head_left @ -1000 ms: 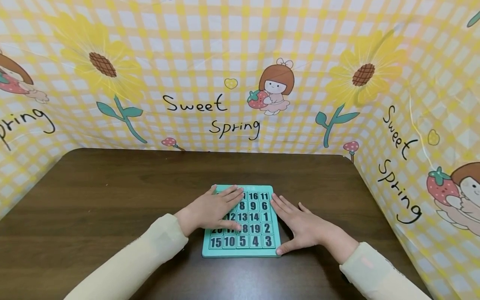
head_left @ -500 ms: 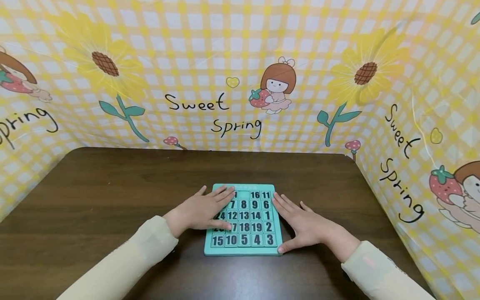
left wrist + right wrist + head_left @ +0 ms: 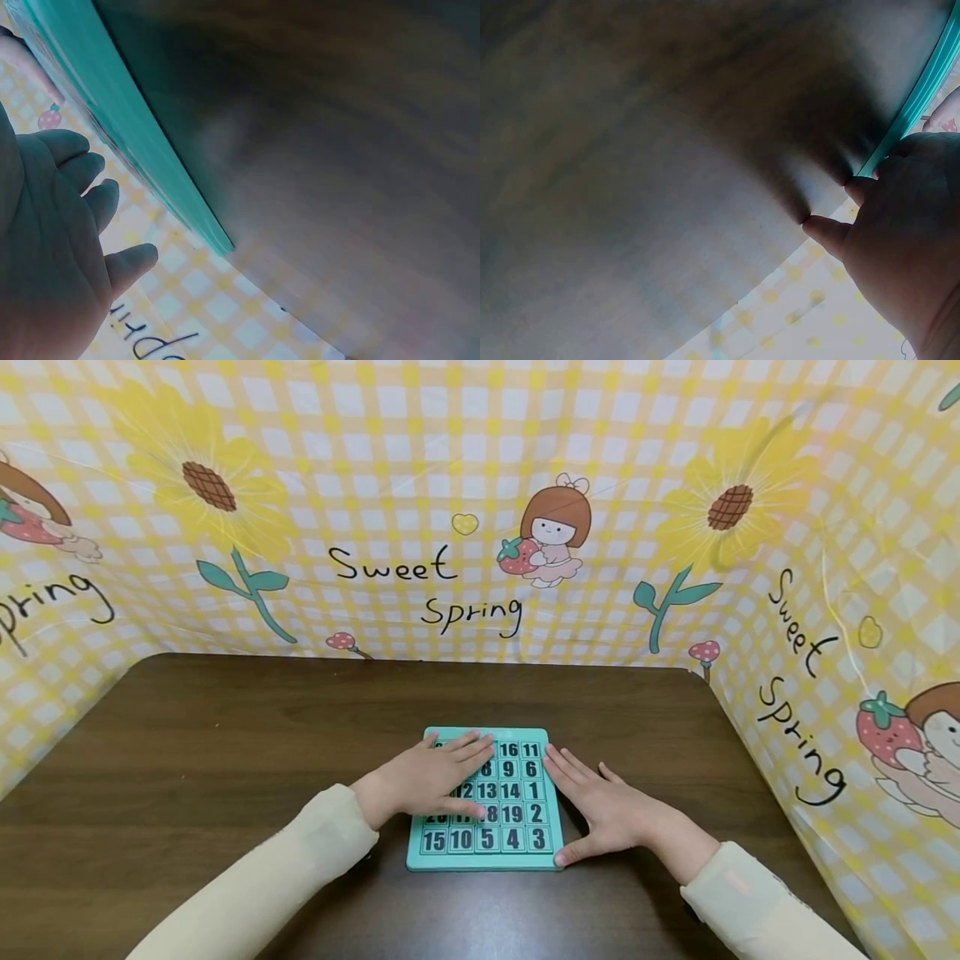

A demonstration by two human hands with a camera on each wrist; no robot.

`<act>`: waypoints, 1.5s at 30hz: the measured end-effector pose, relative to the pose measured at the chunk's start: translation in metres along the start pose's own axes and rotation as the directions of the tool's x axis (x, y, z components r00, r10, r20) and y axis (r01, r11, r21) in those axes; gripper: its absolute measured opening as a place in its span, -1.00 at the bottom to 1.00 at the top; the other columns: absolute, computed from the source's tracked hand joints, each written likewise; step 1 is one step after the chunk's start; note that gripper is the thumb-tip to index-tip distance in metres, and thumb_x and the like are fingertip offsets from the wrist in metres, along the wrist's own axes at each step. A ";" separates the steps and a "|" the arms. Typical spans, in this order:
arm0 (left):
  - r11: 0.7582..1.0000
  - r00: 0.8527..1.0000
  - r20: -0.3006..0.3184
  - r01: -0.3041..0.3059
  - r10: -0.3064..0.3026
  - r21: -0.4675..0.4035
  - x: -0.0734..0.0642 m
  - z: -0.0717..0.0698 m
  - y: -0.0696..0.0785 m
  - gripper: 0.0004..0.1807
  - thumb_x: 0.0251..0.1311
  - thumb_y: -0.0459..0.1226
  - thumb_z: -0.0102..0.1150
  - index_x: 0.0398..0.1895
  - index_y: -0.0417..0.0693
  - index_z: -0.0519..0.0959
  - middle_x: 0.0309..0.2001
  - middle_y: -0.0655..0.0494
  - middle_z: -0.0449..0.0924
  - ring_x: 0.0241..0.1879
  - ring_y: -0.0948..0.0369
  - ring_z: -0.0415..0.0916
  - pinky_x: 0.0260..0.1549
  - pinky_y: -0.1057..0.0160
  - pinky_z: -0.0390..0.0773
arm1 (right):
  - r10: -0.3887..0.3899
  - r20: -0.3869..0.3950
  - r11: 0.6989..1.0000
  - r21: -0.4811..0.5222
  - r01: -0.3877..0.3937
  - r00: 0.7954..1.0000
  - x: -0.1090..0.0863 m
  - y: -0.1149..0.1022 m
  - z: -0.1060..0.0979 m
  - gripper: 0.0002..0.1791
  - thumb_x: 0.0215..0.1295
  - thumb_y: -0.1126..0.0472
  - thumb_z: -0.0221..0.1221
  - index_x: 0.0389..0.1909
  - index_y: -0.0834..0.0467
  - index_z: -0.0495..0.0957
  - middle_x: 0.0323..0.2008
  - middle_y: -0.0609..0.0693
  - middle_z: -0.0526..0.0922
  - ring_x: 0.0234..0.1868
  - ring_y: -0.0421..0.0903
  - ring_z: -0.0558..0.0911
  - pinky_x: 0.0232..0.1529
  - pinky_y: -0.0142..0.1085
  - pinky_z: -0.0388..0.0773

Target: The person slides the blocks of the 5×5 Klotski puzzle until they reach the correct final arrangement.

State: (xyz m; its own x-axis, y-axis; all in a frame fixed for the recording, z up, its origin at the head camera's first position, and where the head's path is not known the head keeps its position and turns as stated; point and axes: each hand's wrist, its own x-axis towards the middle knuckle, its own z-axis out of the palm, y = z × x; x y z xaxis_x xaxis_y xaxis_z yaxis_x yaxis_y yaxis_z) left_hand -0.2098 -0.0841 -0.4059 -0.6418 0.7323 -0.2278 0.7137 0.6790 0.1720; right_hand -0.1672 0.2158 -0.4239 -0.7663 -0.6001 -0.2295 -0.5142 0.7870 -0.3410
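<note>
1. Number sliding puzzle [image 3: 480, 862], teal-framed, is lying flat on the dark wood-grain surface [image 3: 285, 718]; taking it as landmark. It is sitting squarely between the two hands, presumably so both can reach it.
2. Left hand [image 3: 429, 779] is lying across the puzzle's left and upper part, its fingers [image 3: 468, 752] extending toward the top row. They are staying uncurled and gripping nothing; the left thumb [image 3: 459, 807] is pointing across the fourth row. Judgement: a flat spread is suiting pushing on tile faces better than pinching would.
3. Exact fingertip contact: cannot tell. The left hand is hiding several upper-left tiles, so any gap beneath it is going unseen.
4. Right hand [image 3: 611, 810] is bracing along the puzzle's right edge: fingers [image 3: 564, 767] straight by the upper part, thumb [image 3: 576, 851] at the near right corner. It is gripping nothing; probably it is acting as a stop against sideways drift.
5. Number tiles [image 3: 510, 791] are filling the visible part of the puzzle; the row nearest the wearer is reading 15, 10, 5, 4, 3.
6. Pale sleeves [image 3: 262, 868] are ending at the wrists, leaving both hands bare beside the puzzle.
7. Yellow checked cloth [image 3: 360, 485] is hanging beyond the puzzle and to both sides, seemingly as a screen.
</note>
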 end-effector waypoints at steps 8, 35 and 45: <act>1.000 1.000 0.023 -0.005 0.005 0.028 0.013 0.001 0.008 0.04 0.24 0.44 -0.21 0.62 0.11 -0.14 0.63 0.22 -0.26 0.62 0.18 -0.32 0.47 -0.30 -0.07 | -0.006 0.014 1.000 0.005 0.005 1.000 0.002 -0.001 0.000 0.43 -0.06 -0.58 0.22 0.61 0.11 -0.26 0.63 0.01 -0.34 0.63 0.10 -0.22 0.39 0.44 -0.07; 0.999 0.999 0.020 0.043 -0.044 0.017 -0.002 0.001 -0.002 0.04 0.23 0.45 -0.21 0.62 0.11 -0.11 0.63 0.22 -0.21 0.62 0.16 -0.27 0.48 -0.28 -0.12 | 0.010 0.008 1.000 -0.002 -0.010 1.000 0.000 -0.001 -0.003 0.44 -0.08 -0.58 0.24 0.61 0.09 -0.28 0.63 -0.01 -0.34 0.63 0.07 -0.23 0.41 0.41 -0.10; 1.000 1.000 0.017 -0.010 0.010 0.028 0.011 -0.002 0.014 0.03 0.25 0.43 -0.18 0.62 0.08 -0.10 0.63 0.19 -0.21 0.62 0.19 -0.31 0.49 -0.26 -0.09 | 0.013 0.020 1.000 0.016 -0.014 1.000 -0.001 -0.003 -0.002 0.43 -0.06 -0.57 0.24 0.61 0.10 -0.26 0.63 0.00 -0.33 0.63 0.09 -0.23 0.40 0.43 -0.10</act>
State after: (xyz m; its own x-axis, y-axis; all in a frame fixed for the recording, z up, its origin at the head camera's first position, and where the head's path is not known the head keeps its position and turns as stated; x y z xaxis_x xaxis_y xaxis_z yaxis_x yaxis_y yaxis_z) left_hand -0.2072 -0.0662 -0.4044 -0.6298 0.7380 -0.2424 0.7280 0.6696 0.1474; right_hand -0.1658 0.2142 -0.4207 -0.7651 -0.5923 -0.2525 -0.4975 0.7928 -0.3521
